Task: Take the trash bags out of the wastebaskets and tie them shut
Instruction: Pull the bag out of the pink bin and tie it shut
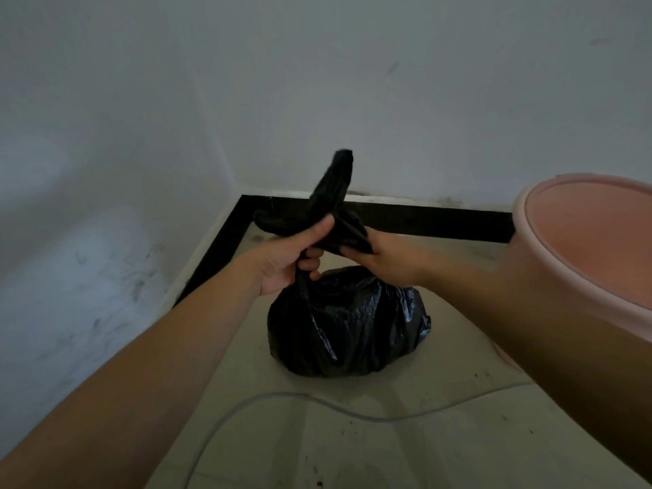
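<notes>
My two forearms enter from the bottom corners, the right one crossing in front of the pink wastebasket (582, 241), which is out of the bag's way on the right. Left hand (282, 262): fingers curled tight round the twisted neck (335, 185) of the black trash bag (345, 330). Right hand (384, 262): gripping a second strand of that neck, just beside the left. The bag's full body rests on the floor (388, 446) in the room's corner, below both hands. The floor is pale tile with dark specks; a thin grey cable (247, 404) snakes across it nearer me. A black baseboard (423, 222) runs along both walls. The left wall (106, 241) is white and scuffed. Lighting is dim.
</notes>
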### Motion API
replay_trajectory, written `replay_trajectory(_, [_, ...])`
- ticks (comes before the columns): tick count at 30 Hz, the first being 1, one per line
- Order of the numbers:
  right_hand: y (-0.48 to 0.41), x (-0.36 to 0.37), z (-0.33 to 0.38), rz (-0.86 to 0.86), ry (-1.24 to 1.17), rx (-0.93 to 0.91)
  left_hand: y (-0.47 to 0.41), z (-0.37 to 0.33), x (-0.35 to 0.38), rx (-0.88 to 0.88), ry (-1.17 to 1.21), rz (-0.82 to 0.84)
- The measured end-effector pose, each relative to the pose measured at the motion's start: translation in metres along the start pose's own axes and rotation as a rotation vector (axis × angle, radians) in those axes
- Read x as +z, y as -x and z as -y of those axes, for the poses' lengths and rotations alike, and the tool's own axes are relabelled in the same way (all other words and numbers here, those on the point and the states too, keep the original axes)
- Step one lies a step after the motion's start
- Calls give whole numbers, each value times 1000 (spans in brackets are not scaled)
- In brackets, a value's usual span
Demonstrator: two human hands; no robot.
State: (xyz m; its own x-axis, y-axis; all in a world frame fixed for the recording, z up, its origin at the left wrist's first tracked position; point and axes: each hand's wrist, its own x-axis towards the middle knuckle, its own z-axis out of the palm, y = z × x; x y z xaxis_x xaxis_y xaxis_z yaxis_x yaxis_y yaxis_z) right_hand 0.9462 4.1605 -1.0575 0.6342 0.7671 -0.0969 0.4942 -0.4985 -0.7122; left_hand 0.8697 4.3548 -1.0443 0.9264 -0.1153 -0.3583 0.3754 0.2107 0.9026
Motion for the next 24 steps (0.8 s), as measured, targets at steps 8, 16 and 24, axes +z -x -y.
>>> replay_trajectory(8, [5, -5, -6, 44, -157, 29, 3, -5, -1, 12, 173, -83])
replay_trajectory(16, [8, 0, 9, -49, 839, -244, 3, -9, 0, 34, 316, -69])
replay_trajectory(24, [20, -23, 11, -54, -201, 229, 12, -11, -5, -30, 170, 61])
